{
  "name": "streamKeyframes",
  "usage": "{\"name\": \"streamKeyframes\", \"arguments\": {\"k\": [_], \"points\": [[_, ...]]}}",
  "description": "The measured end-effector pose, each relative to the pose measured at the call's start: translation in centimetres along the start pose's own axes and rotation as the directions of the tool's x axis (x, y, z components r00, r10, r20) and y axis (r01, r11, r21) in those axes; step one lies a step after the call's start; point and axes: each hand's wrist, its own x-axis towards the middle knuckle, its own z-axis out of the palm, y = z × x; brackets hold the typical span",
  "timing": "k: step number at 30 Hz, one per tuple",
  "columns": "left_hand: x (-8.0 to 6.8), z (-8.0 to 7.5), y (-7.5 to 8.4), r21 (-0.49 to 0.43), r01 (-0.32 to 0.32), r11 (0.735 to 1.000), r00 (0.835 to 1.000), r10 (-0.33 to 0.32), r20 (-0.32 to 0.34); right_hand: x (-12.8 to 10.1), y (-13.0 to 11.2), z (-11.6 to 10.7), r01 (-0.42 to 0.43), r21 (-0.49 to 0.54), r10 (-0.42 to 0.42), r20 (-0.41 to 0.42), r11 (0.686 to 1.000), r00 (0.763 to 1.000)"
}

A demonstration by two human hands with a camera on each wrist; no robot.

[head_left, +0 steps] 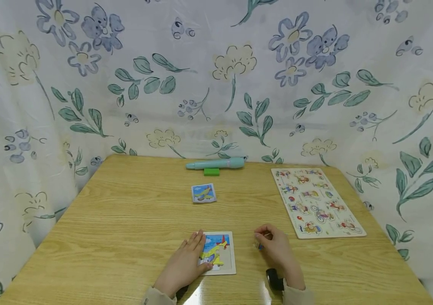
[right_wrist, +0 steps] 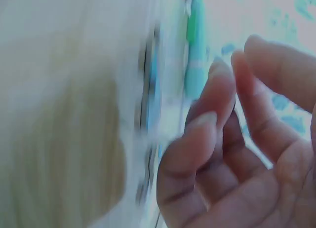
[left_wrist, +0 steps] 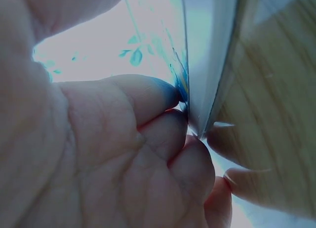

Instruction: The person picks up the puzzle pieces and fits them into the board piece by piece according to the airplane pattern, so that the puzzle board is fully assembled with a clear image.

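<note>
A small square jigsaw board (head_left: 233,258) with a pale wooden frame lies before me, bearing a yellow and red airplane picture with a bare patch at lower right. My left hand (head_left: 187,258) rests across its left side, fingers extended and thumb on the lower part. The left wrist view has these fingertips at the board's edge (left_wrist: 210,65). Right of the board, my right hand (head_left: 275,248) hovers with bent fingers, thumb and index tips close together. Just by its fingertips is a small puzzle piece (head_left: 260,246), low at the table in the right wrist view.
Behind the board lies a small picture card (head_left: 203,193) of the airplane. Farther back, a teal pen-shaped object (head_left: 216,163) sits by a green block (head_left: 211,172). To the right is a large board (head_left: 317,203) with several printed figures. Floral curtains (head_left: 216,84) surround the wooden table (head_left: 125,220).
</note>
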Motion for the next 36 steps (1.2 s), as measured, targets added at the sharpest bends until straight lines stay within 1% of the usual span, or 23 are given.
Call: {"name": "streamKeyframes", "arguments": {"k": [3,7,10,14,18,23,27,32,36], "points": [[0.0,0.0,0.0,-0.004,0.000,1.000,1.000,0.000,-0.002,0.0,0.8,-1.4,-0.016,-0.094,0.007,-0.098,0.995,0.995],[0.0,0.0,0.0,0.002,-0.001,1.000,1.000,0.001,0.001,-0.3,1.5,-3.0,-0.081,-0.201,0.047,-0.170,0.976,0.984],[0.0,-0.1,0.0,0.007,-0.002,1.000,1.000,0.002,0.005,-0.6,1.6,-3.5,-0.111,-0.209,0.079,-0.153,0.972,0.985],[0.0,0.0,0.1,0.016,-0.003,1.000,1.000,0.003,0.009,-0.7,1.4,-3.5,-0.106,-0.216,0.082,-0.116,0.971,0.990],[-0.1,0.0,0.1,0.016,-0.005,1.000,1.000,0.005,0.003,-0.5,1.4,-3.2,-0.083,-0.232,0.062,-0.095,0.969,0.994],[-0.1,-0.1,0.1,0.009,-0.008,1.000,1.000,0.008,0.004,-0.4,1.5,-3.1,-0.027,-0.277,0.007,-0.072,0.961,0.997],[-0.1,-0.1,0.1,0.007,-0.009,1.000,1.000,0.008,0.012,-0.4,1.5,-3.1,-0.026,-0.279,0.008,-0.063,0.960,0.998],[0.0,0.0,0.0,0.010,-0.007,1.000,1.000,0.007,0.011,-0.5,1.3,-3.1,-0.057,-0.279,0.037,-0.076,0.959,0.996],[0.0,0.1,0.0,0.013,-0.005,1.000,1.000,0.005,0.007,-0.4,1.1,-2.9,-0.081,-0.251,0.053,-0.117,0.965,0.992]]}}
